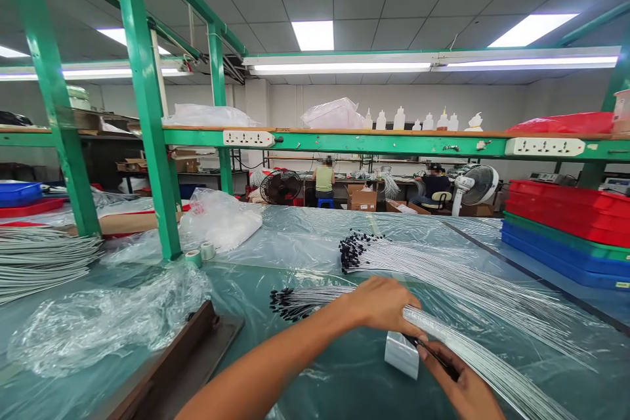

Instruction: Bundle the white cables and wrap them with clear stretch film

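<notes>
My left hand (386,305) is closed around a bundle of thin white cables (485,351), pressing it from above. Black tips (290,305) of that bundle fan out past my wrist on the left. My right hand (465,384) grips a slim black tool (445,362) whose front end points at the bundle beside my left fingers; its exact kind cannot be made out. Just below the bundle, touching or very near the tool, is a small white, shiny block that looks like wrapped film or a roll of tape (402,354).
A larger bundle of black-tipped cables (443,272) lies behind. At left are a rusty metal angle piece (197,341), crumpled clear plastic (108,321) and tape rolls (207,251). Stacked red, green and blue trays (561,230) stand right. A green shelf frame (344,141) spans above; two people sit beyond.
</notes>
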Motion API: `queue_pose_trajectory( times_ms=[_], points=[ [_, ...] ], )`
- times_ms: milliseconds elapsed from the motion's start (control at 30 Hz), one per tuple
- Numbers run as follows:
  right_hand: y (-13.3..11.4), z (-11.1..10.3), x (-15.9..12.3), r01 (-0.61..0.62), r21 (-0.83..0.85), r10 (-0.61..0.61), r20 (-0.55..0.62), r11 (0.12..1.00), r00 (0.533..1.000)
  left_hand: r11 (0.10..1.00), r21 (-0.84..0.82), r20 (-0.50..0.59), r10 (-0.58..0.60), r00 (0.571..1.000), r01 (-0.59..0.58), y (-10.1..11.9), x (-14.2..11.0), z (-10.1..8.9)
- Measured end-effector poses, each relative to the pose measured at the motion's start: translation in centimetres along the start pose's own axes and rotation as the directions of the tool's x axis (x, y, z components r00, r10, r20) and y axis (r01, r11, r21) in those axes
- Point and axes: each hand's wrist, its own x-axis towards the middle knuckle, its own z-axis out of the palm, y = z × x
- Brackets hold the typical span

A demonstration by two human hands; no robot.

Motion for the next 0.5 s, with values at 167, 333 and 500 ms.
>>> queue_pose_trajectory(
  times_ms=[167, 333, 500],
  points=[
    [-0.50, 0.68, 0.15, 0.070, 0.076, -0.069, -0.013, 0.995, 0.998, 1.000, 0.000, -0.025, 0.004, 1.000, -0.004, 0.04, 0.04, 0.10],
    [-0.41, 0.53, 0.66, 0.116, 0.151, -0.124, 0.045, 0.982, 0.991, 1.000, -0.002, -0.025, -0.001, 1.000, 0.001, -0.11, 0.17, 0.16],
    [-0.64, -0.06, 0.68, 0.145, 0.057, -0.149, 0.087, 0.988, 0.985, 1.000, -0.014, -0.018, -0.001, 1.000, 0.001, -0.15, 0.17, 0.03]
  ],
)
